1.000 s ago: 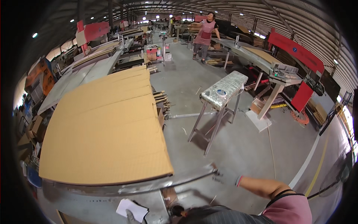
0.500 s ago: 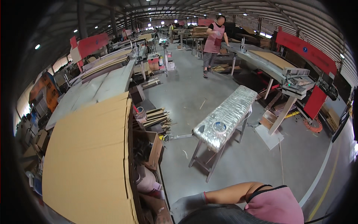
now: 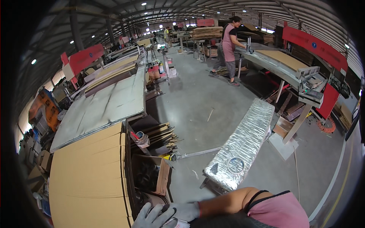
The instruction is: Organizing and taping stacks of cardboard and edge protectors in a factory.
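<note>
At the lower edge, my left hand (image 3: 149, 217), in a grey glove, has its fingers stretched and apart beside the stack of tan cardboard sheets (image 3: 89, 171). My right arm crosses from the lower right. Its grey-gloved right hand (image 3: 187, 211) meets the left one, with fingers curled and dark at the tips. Just below the right hand shows a bit of a whitish thing (image 3: 182, 224), mostly cut off by the picture's edge. What the right fingers close on is hidden.
A foil-wrapped bench (image 3: 247, 142) bears a roll of tape (image 3: 236, 165). Beyond the hands stand an open brown box (image 3: 162, 176) and bundled thin strips (image 3: 161, 133). A pale worktable (image 3: 102, 104) runs along the left. Far right, a co-worker (image 3: 229, 45) leans at another worktable (image 3: 272, 68).
My right hand has moved left and up, and my left hand has come into view beside it. The view has shifted. The co-worker has turned toward the right-hand worktable.
</note>
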A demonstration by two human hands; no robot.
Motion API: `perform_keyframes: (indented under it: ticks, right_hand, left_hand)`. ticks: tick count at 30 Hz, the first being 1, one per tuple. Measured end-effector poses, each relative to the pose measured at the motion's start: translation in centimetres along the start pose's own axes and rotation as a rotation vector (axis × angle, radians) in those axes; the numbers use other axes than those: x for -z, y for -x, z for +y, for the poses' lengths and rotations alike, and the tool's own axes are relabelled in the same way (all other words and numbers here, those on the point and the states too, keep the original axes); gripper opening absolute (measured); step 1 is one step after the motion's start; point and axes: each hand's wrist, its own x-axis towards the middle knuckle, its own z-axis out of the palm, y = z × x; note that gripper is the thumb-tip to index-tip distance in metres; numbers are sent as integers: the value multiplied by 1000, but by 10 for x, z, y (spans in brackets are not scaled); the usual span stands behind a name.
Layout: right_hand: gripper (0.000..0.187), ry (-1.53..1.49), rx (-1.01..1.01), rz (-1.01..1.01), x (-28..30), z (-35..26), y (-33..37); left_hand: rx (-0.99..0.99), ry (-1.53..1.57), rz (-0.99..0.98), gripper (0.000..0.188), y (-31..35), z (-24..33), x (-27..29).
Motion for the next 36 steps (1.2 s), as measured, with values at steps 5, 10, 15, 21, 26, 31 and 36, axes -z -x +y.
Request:
perform_keyframes:
  ticks: [5, 10, 15, 21, 26, 31, 36]
  right_hand:
    - [31, -1247, -403, 68, 51, 25, -33]
    - [38, -1100, -440, 96, 103, 49, -92]
    - [51, -687, -744, 318, 136, 34, -156]
    - [42, -803, -604, 115, 199, 74, -201]
    - [39, -752, -629, -243, 258, 69, -272]
    - [30, -307, -521, -422, 315, 73, -299]
    - [33, -469, -728, -261, 338, 77, -290]
  left_hand:
    - [-159, -105, 1, 32, -19, -84, 10]
    - [147, -8, 252, 41, 14, -159, -1]
    - [515, 621, 614, 67, 53, -204, -21]
    - [893, 751, 659, 52, 52, -228, -25]
    - [1116, 1013, 660, 42, 14, -269, -16]
    - [1020, 1250, 849, 43, -39, -297, -22]
    - [1122, 1254, 631, 51, -49, -341, -34]
